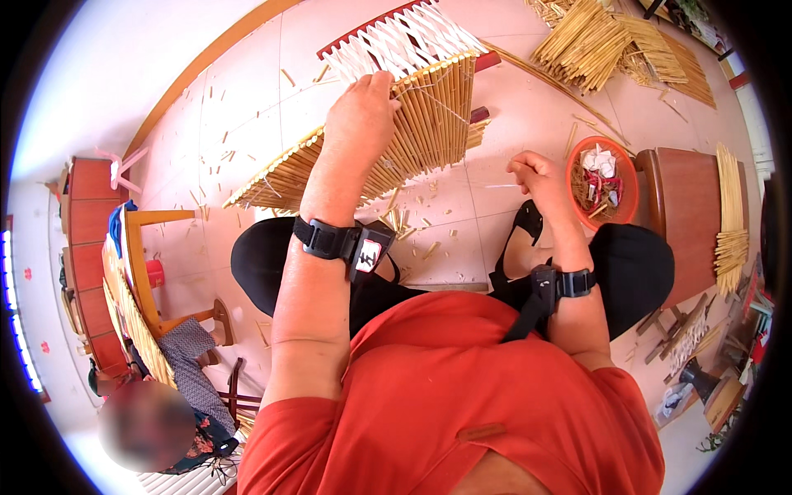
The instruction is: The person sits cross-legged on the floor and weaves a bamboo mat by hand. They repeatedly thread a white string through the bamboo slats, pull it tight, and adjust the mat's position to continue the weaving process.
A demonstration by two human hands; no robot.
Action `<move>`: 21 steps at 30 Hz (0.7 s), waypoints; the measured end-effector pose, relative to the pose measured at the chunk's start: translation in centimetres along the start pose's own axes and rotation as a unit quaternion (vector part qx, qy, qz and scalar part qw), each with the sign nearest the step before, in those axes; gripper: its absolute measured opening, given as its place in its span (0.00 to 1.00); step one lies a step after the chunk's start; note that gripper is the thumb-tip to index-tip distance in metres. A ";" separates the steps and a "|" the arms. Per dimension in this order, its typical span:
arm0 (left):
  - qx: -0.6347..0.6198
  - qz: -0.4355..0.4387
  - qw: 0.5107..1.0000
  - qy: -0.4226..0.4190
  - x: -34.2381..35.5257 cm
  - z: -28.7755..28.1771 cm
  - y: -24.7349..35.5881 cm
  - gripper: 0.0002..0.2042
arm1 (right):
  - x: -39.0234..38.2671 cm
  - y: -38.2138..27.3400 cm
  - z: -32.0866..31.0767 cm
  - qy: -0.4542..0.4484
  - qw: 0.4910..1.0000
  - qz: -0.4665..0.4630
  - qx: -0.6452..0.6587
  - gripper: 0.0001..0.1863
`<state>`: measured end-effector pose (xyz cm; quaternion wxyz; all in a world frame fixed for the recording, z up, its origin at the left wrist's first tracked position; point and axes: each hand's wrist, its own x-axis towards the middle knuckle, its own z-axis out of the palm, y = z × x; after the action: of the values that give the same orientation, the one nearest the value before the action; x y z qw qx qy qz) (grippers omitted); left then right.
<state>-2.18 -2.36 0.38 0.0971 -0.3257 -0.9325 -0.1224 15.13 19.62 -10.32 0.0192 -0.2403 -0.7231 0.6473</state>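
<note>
A mat of yellow-brown reed stalks (433, 120), bound side by side with thin thread, hangs in front of me. My left hand (361, 117) is at its upper edge, with bent fingers closed on the rim; the fingertips are partly hidden. Behind that edge, white strips (404, 40) criss-cross along a dark red bar. To the right of the mat, my right hand (538, 176) is held in the air with its fingers curled together. A faint thin line runs left from it, but what the fingers hold is too small to make out.
Cut reed bits (400, 221) litter the tiled floor. An orange basket (631, 186) with scraps stands right, beside a brown wooden bench (689, 223) bearing a reed bundle (730, 219). Reed stacks (586, 45) lie far right. At left another person (194, 355) sits by a wooden frame (144, 264).
</note>
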 end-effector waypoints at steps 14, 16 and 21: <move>0.018 -0.066 0.998 0.019 -0.3 0.1 -0.6 0.13 | 1.0 15.7 -7.3 0.173 0.972 0.085 -0.135 0.08; 0.025 -0.068 0.997 0.009 -0.2 0.0 -0.6 0.14 | 1.2 15.7 -8.0 0.191 0.969 0.152 -0.046 0.08; -0.002 -0.092 0.996 0.003 0.1 -0.6 -0.1 0.16 | 0.5 16.0 -9.7 0.184 0.909 0.125 0.353 0.04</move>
<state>-2.26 -2.56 0.92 0.0879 -0.2386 -0.9578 -0.1340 23.16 29.53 -24.01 0.1546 -0.4209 -0.3952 0.8018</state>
